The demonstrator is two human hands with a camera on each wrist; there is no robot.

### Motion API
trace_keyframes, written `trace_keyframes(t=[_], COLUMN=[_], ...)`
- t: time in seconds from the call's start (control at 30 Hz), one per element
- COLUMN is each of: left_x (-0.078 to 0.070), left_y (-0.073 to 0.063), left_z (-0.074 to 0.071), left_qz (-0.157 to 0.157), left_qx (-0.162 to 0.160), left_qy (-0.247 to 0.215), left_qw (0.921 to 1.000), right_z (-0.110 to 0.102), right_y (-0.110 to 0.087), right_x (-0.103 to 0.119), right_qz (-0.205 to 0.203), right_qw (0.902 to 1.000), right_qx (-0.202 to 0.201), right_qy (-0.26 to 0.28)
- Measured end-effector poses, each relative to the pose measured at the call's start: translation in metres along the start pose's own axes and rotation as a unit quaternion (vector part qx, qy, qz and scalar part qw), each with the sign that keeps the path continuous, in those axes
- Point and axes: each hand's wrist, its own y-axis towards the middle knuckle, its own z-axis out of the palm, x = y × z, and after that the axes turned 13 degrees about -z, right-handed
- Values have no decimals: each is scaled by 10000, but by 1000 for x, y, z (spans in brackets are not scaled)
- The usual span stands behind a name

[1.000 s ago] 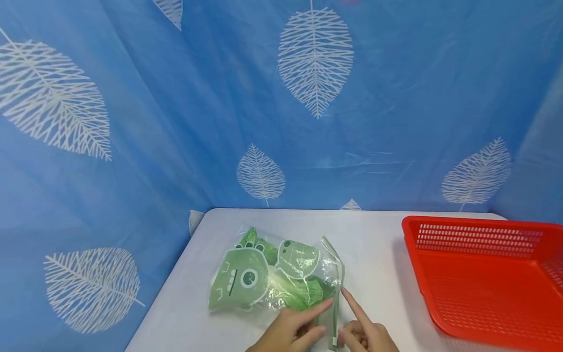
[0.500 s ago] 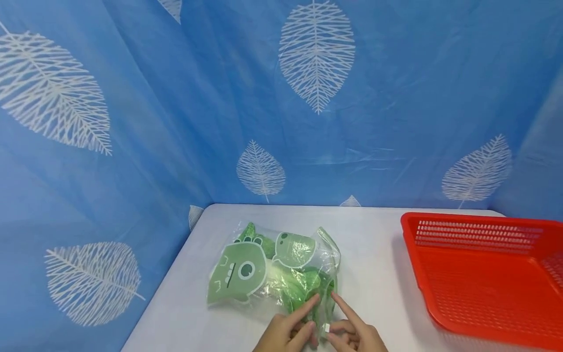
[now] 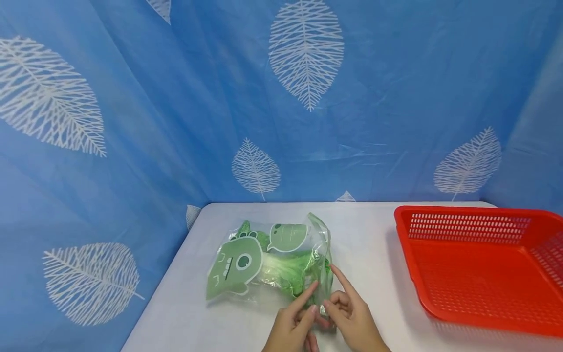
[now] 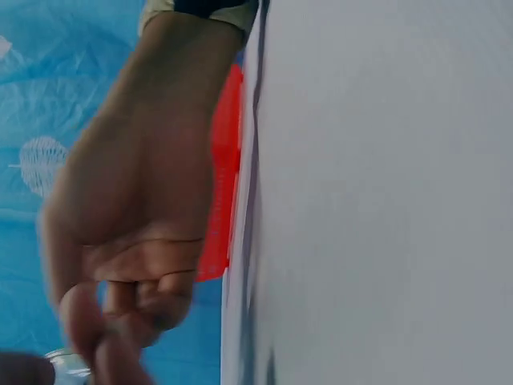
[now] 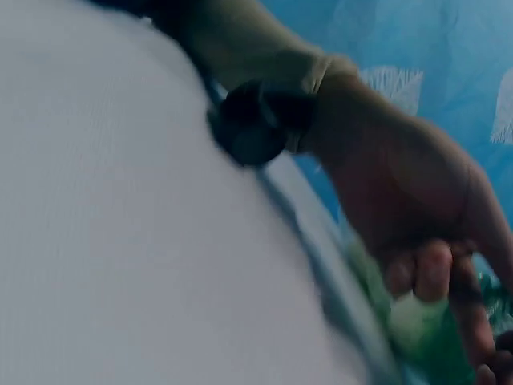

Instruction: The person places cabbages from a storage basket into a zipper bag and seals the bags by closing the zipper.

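In the head view, a clear zip bag (image 3: 241,264) printed with green cartoon monsters lies on the white table. A leafy green Chinese cabbage (image 3: 294,266) with a pale stem shows through it. The left hand (image 3: 291,320) is at the near corner of the bag's mouth, thumb and fingers pinching the film, index finger stretched along it. On the other side, the right hand (image 3: 354,313) pinches the zip edge, its index fingertip at the rim. In the left wrist view, the left hand (image 4: 140,192) has its fingertips together. The right wrist view shows the right hand (image 5: 417,200) beside the bag.
A red plastic basket (image 3: 479,210) with slotted walls stands at the right of the table (image 3: 360,234). Behind hangs a blue curtain (image 3: 202,98) with white leaf prints.
Both hands have moved slightly up and away from the person with the bag's mouth. The zip edge has shifted left and now stands more raised and curved around the cabbage's leafy end.
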Motion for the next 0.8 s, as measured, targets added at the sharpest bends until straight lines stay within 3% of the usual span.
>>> trace_keyframes(t=[0.1, 0.23, 0.43, 0.6, 0.8], left_x=[-5, -11, -13, -22, -23], left_y=[0, -4, -16, -9, -2], left_z=[10, 21, 32, 33, 46], left_qz=[-388, -647, -59, 34, 76], left_qx=[-342, -698, -353, -622, -880], left_qy=[-699, -1168, -1353, -2081, -2501], left_qw=[9962, 9886, 9902, 9761, 9642], right_z=[5, 14, 12, 10, 13], right_y=[-2, -4, 7, 6, -1], right_x=[12, 28, 45, 45, 40], right_qz=[102, 149, -288, -769, -677], right_qw=[9983, 9946, 9962, 9921, 9933], right_qx=[-439, -903, -775, -814, -885], right_qy=[382, 481, 278, -572, -303])
